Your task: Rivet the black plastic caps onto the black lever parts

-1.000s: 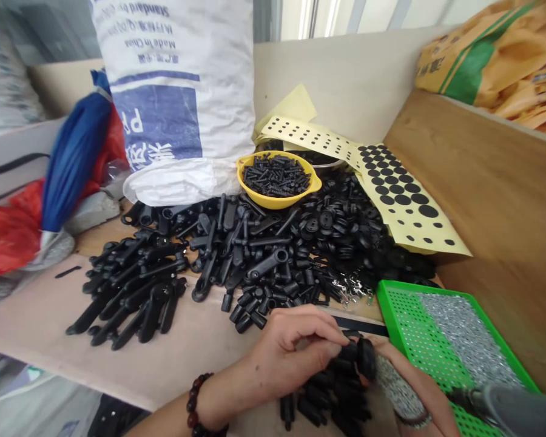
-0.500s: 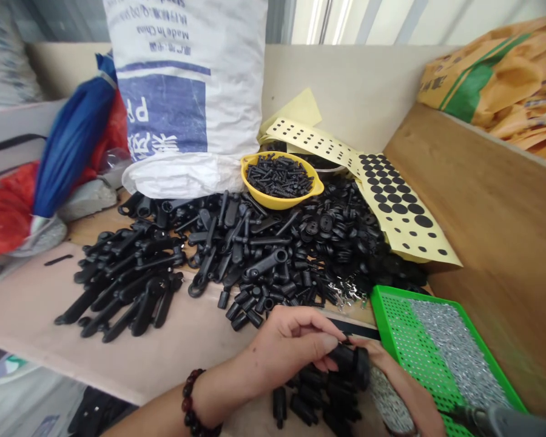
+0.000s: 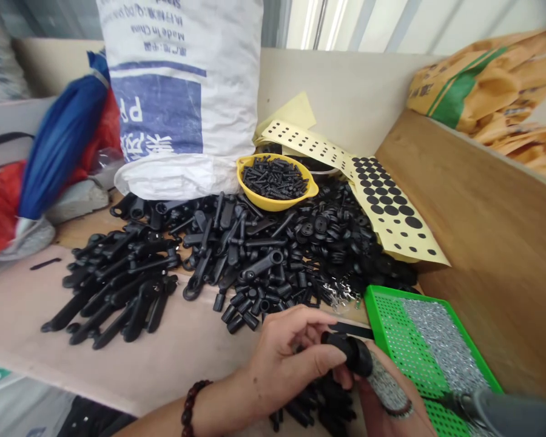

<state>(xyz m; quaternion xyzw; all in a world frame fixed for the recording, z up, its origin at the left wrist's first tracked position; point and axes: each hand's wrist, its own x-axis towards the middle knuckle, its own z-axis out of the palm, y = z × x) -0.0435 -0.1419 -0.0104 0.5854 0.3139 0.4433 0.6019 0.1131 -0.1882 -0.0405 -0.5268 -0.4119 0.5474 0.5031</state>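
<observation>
Both hands are together at the lower middle, closed on one short black cylindrical plastic part point(image 3: 358, 357) with a wider ring at one end. My left hand point(image 3: 284, 358), a beaded bracelet point(image 3: 192, 397) at its wrist, pinches the part with thumb and fingers. My right hand point(image 3: 398, 379) grips the ringed end; a grey speckled cover sits on what looks like its thumb, and its other fingers are mostly hidden. Under the hands lies a group of dark cylindrical parts point(image 3: 300, 413), partly covered. Small black tubes point(image 3: 243, 309) are scattered just beyond the left hand.
Black handle-like parts point(image 3: 127, 267) lie in rows at left, with a mixed heap point(image 3: 255, 243) behind. A yellow bowl point(image 3: 273, 203) holds black screw-like pieces. At right are a green tray point(image 3: 382, 340) of small metal pieces, a grey tool point(image 3: 505, 413) and a wooden side wall point(image 3: 473, 200).
The black part has turned in my fingers, its end now facing more towards my left hand. My left thumb has shifted along it. The whole view has moved slightly.
</observation>
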